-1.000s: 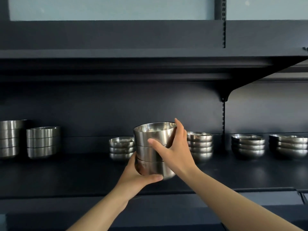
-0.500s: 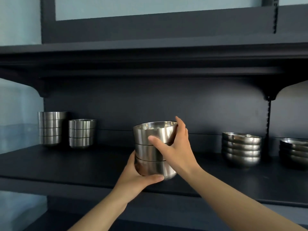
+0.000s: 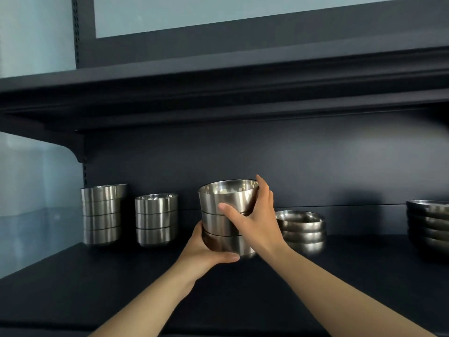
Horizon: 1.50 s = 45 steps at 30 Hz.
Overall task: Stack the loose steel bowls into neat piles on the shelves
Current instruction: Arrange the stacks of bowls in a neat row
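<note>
A pile of three steel bowls [image 3: 227, 220] is held above the dark shelf [image 3: 97, 283], cupped underneath by the left hand [image 3: 206, 251] and gripped at the top by the right hand [image 3: 255, 222]; it is best lowered level, right of the three-bowl stack [image 3: 156, 220].

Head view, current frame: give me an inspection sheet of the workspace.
Surface: dark shelf, upper shelf overhead.
Job's things: held stack of three bowls; tall stacks and on the left; shallow stacks and on the right.
Clutter: nothing seen.
Grips: left hand cups the held stack's base; right hand grips its side.
Cables: nothing seen.
Surroundings: dark back panel, pale blue wall.
</note>
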Motion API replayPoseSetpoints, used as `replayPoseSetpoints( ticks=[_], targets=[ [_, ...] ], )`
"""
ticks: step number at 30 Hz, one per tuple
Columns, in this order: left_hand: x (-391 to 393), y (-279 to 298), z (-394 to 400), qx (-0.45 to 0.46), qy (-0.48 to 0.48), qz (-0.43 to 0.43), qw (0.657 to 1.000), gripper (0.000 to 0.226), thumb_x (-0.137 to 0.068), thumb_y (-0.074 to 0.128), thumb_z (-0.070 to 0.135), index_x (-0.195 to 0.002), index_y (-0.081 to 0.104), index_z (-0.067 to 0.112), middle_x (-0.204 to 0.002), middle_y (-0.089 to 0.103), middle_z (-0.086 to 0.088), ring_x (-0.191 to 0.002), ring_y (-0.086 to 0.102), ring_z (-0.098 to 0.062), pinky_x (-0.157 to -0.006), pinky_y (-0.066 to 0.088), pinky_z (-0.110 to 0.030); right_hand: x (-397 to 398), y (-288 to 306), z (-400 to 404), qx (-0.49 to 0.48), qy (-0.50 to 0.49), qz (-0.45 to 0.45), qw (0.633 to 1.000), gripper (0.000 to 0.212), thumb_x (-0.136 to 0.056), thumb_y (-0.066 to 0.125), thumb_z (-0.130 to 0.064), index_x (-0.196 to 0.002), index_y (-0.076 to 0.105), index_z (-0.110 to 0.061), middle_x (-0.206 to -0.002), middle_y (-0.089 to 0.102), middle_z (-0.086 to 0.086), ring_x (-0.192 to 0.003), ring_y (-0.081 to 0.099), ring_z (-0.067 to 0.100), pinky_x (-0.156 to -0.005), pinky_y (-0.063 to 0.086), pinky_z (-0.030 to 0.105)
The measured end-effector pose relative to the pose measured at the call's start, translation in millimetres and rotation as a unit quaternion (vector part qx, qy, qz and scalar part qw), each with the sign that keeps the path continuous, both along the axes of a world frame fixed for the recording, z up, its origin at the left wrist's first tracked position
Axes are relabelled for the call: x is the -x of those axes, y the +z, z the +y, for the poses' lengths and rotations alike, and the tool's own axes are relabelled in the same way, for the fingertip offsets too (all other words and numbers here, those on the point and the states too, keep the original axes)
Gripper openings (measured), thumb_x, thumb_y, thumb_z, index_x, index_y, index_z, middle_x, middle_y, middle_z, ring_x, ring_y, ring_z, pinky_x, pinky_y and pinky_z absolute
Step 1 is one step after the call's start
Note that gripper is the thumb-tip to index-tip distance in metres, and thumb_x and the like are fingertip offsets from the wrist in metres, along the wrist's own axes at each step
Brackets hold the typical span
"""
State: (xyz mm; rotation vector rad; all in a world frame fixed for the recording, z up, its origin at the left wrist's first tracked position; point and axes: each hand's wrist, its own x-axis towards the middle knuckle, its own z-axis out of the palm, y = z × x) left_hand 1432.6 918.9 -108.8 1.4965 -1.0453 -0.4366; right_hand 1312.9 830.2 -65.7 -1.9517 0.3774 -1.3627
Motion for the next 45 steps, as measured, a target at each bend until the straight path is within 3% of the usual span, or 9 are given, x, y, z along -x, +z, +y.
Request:
replayPoseSetpoints(
  ticks=[4, 9, 15, 21, 26, 32, 37, 42, 45],
  targets=[
    [-51, 3, -31, -0.005, -0.037, 0.006, 0.999, 0.087, -0.043, 0.091, 0.021, -0.109, 0.042, 0.049, -0.109, 0.062, 0.017, -0.102, 0.056, 0.001, -0.073, 0.043, -0.014, -49, -3, -22, -0.013, -0.027, -0.009, 1.0, 0.106, -0.06, 0.07, -0.068, -0.142, 0.007, -0.043, -0.145, 0.018, -0.016, -0.137, 0.025, 0.011, -0.109, 0.034, 0.038],
    [-96, -6, -64, -0.015, -0.039, 0.006, 0.999, 0.107, -0.039, 0.091, 0.022, -0.132, 0.04, 0.031, -0.117, 0.062, 0.009, -0.111, 0.057, -0.009, -0.097, 0.047, -0.031, -95, -12, -52, -0.027, -0.04, 0.003, 0.999, 0.106, -0.06, 0.069, -0.068, -0.143, 0.007, -0.043, -0.146, 0.018, -0.015, -0.137, 0.024, 0.011, -0.109, 0.033, 0.036],
    [-120, -22, -76, -0.055, -0.012, -0.007, 0.998, 0.127, -0.043, 0.092, 0.026, -0.147, 0.019, 0.029, -0.14, 0.046, 0.005, -0.128, 0.043, -0.017, -0.108, 0.038, -0.038, -116, -30, -71, -0.042, -0.039, 0.025, 0.998, 0.11, -0.06, 0.071, -0.067, -0.145, 0.008, -0.037, -0.147, 0.02, -0.012, -0.136, 0.026, 0.011, -0.108, 0.032, 0.033],
    [-125, -30, -78, -0.075, -0.006, -0.019, 0.997, 0.135, -0.039, 0.09, 0.037, -0.149, 0.013, 0.031, -0.15, 0.034, 0.001, -0.136, 0.034, -0.02, -0.112, 0.031, -0.038, -116, -38, -79, -0.037, -0.021, 0.044, 0.998, 0.108, -0.067, 0.073, -0.057, -0.147, 0.003, -0.037, -0.151, 0.014, -0.015, -0.14, 0.018, 0.009, -0.102, 0.024, 0.023],
    [-128, -33, -79, -0.071, 0.025, -0.031, 0.997, 0.129, -0.053, 0.089, 0.035, -0.15, 0.005, 0.027, -0.153, 0.026, 0.001, -0.137, 0.03, -0.018, -0.101, 0.03, -0.026, -115, -41, -81, -0.031, -0.022, 0.075, 0.996, 0.11, -0.073, 0.071, -0.053, -0.147, -0.008, -0.035, -0.156, 0.005, -0.015, -0.143, 0.011, 0.01, -0.101, 0.019, 0.024],
    [-129, -33, -79, -0.072, 0.041, -0.061, 0.995, 0.125, -0.057, 0.088, 0.036, -0.15, 0.005, 0.024, -0.153, 0.027, -0.001, -0.138, 0.03, -0.018, -0.105, 0.029, -0.028, -115, -41, -80, -0.028, -0.034, 0.092, 0.995, 0.109, -0.076, 0.07, -0.049, -0.148, -0.009, -0.03, -0.156, 0.006, -0.011, -0.143, 0.013, 0.012, -0.101, 0.019, 0.023],
    [-127, -29, -78, -0.086, 0.055, -0.088, 0.991, 0.123, -0.059, 0.087, 0.036, -0.15, 0.005, 0.021, -0.155, 0.024, -0.004, -0.139, 0.028, -0.022, -0.111, 0.028, -0.037, -112, -41, -78, -0.019, -0.043, 0.105, 0.993, 0.106, -0.077, 0.069, -0.049, -0.148, -0.008, -0.032, -0.155, 0.008, -0.011, -0.143, 0.015, 0.014, -0.112, 0.025, 0.034],
    [-122, -24, -76, -0.092, 0.078, -0.127, 0.985, 0.115, -0.064, 0.085, 0.032, -0.15, 0.011, 0.016, -0.151, 0.032, -0.006, -0.135, 0.035, -0.023, -0.107, 0.031, -0.035, -110, -47, -74, -0.004, -0.05, 0.111, 0.992, 0.099, -0.082, 0.066, -0.044, -0.148, -0.006, -0.032, -0.152, 0.011, -0.011, -0.141, 0.018, 0.014, -0.114, 0.027, 0.038],
    [-113, -22, -74, -0.096, 0.117, -0.173, 0.973, 0.102, -0.065, 0.085, 0.029, -0.146, 0.026, 0.012, -0.142, 0.045, -0.007, -0.126, 0.044, -0.023, -0.094, 0.036, -0.028, -107, -48, -70, -0.011, -0.052, 0.115, 0.992, 0.095, -0.084, 0.065, -0.039, -0.148, -0.003, -0.029, -0.151, 0.013, -0.009, -0.14, 0.02, 0.015, -0.113, 0.027, 0.036]
  ],
)
